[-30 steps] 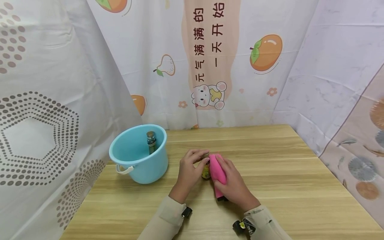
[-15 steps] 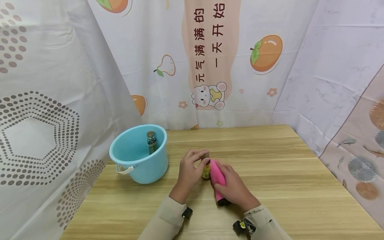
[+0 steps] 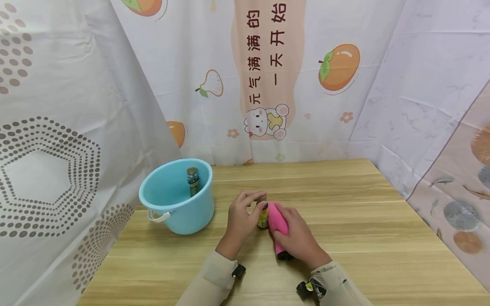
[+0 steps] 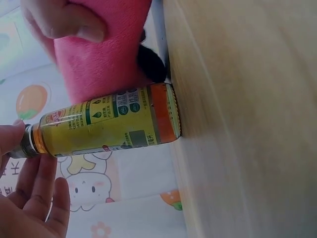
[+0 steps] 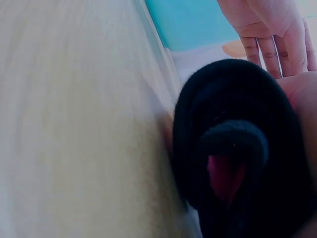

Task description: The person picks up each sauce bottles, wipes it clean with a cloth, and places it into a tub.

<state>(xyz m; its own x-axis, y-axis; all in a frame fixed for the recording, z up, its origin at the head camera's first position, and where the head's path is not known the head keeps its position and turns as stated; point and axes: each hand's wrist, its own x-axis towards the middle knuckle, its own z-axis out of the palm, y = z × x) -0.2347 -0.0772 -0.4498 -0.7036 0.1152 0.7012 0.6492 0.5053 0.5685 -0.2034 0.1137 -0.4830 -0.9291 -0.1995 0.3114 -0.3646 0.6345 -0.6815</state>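
A small glass bottle with a yellow label (image 3: pixel 263 217) stands upright on the wooden table. My left hand (image 3: pixel 240 219) pinches it at the capped neck, thumb on one side and fingers on the other, as the left wrist view shows. In my right hand (image 3: pixel 300 238) is a folded pink cloth (image 3: pixel 276 221), gripped between thumb and fingers and held against the right side of the bottle. The cloth's black edge (image 5: pixel 237 89) fills much of the right wrist view, its folds rolled over one another. The left wrist view shows the pink pile (image 4: pixel 104 59) by the label.
To the left stands a light blue bucket (image 3: pixel 191 216) with a white handle (image 3: pixel 158 217). Another capped dark bottle (image 3: pixel 193 180) leans inside it. Printed curtains (image 3: pixel 226 148) hang behind the table (image 3: pixel 363 212) and on both sides.
The right hand's cloth has slid a little toward me along the bottle, then slightly back, showing more of the label. The left hand keeps its hold on the bottle's neck.
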